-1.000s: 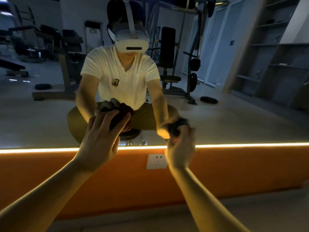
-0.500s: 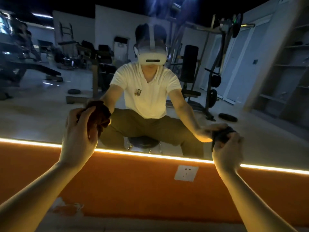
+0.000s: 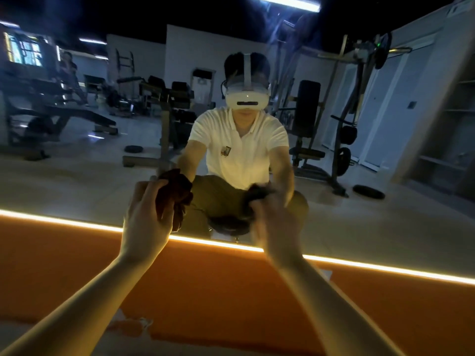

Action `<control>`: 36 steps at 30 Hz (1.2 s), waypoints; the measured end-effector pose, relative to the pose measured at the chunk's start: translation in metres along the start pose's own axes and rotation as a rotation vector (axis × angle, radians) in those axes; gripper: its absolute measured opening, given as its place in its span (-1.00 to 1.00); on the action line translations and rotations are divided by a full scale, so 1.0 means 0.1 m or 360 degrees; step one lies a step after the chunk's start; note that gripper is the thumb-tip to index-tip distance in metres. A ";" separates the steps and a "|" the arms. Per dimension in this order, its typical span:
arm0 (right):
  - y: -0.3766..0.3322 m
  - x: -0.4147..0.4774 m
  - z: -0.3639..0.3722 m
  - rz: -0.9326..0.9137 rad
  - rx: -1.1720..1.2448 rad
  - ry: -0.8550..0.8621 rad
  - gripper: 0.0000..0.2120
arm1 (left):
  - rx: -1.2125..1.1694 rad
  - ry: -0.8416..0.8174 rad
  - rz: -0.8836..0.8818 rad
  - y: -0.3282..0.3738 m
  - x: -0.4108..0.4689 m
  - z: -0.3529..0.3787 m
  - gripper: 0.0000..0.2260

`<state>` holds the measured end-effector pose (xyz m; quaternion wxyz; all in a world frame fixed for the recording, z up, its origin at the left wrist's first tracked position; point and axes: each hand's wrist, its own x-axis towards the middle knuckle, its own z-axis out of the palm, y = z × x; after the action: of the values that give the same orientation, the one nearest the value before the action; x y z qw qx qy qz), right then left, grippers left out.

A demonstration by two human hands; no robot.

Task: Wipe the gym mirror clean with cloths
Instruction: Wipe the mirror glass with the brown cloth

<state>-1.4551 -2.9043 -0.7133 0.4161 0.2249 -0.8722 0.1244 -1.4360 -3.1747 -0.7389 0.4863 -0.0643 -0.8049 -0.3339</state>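
The gym mirror (image 3: 77, 181) fills the wall ahead and reflects me seated on a stool. My left hand (image 3: 145, 222) presses a crumpled dark red cloth (image 3: 174, 195) against the lower glass. My right hand (image 3: 276, 224), blurred by motion, grips a dark cloth (image 3: 253, 195) against the glass just to the right. The two hands are close together, low on the mirror above its bottom edge.
A glowing LED strip (image 3: 385, 272) runs along the mirror's bottom edge above an orange wall panel (image 3: 218, 291). A white wall socket (image 3: 326, 274) peeks out behind my right forearm. Paint is chipped at the panel's base (image 3: 128, 325). Reflected gym machines stand behind.
Both hands have swept back toward each other on the glass after spreading apart half a second ago. The view has tilted upward and shifted.
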 end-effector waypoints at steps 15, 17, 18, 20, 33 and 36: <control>-0.68 0.04 0.64 -0.0625 -0.0112 -0.0047 -0.70 | -0.0094 0.0023 -0.0187 0.06 -0.01 -0.07 -0.68; -0.65 0.10 0.60 -0.0689 -0.0087 -0.0090 -0.67 | -0.0032 0.0000 -0.0194 0.00 -0.03 -0.15 -0.69; -0.63 0.22 0.50 -0.0573 -0.0081 0.0014 -0.71 | 0.0011 -0.0018 -0.0219 -0.04 -0.04 -0.19 -0.68; -0.59 0.54 0.22 -0.0137 -0.0031 0.0325 -0.75 | 0.0071 -0.0036 -0.0247 -0.09 -0.05 -0.33 -0.67; -1.39 0.45 0.88 -0.0916 -0.0183 -0.0461 -0.72 | 0.0078 0.0180 -0.0501 -0.53 0.10 -1.33 -0.66; -1.33 0.85 0.67 -0.0601 -0.0111 0.0166 -0.73 | 0.0238 0.0171 -0.0569 -0.88 0.06 -1.46 -0.71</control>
<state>-1.4811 -3.0713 -0.6845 0.4843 0.3631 -0.7956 0.0255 -1.3692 -3.3309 -0.7311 0.4650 0.1340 -0.7989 -0.3572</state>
